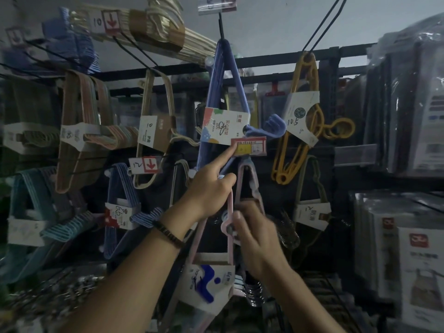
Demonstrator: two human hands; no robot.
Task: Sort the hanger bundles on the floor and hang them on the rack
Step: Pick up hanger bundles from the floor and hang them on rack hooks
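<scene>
While the left hand grips the upper part of the pink hanger bundle with its thumb and curled fingers, its index finger is stretched upward and touches the lower left corner of a red and yellow price tag. The pink hanger bundle is raised in front of the rack, below the tag. Its narrow end points up and its white and blue cardboard sleeve hangs lower, between the two forearms. The right hand is just beside the bundle on its right side, with its fingers reaching toward the pink frame. Motion blur hides whether it actually grasps anything.

Directly above, a blue hanger bundle hangs from a black peg, wrapped in a printed white sleeve, and the price tag overlaps that sleeve's lower right corner. To the right, a yellow hanger bundle hangs from another peg. To the left hang beige, brown, teal and blue bundles, several marked with handwritten numbers. Plastic-wrapped boxes are stacked at the far right.
</scene>
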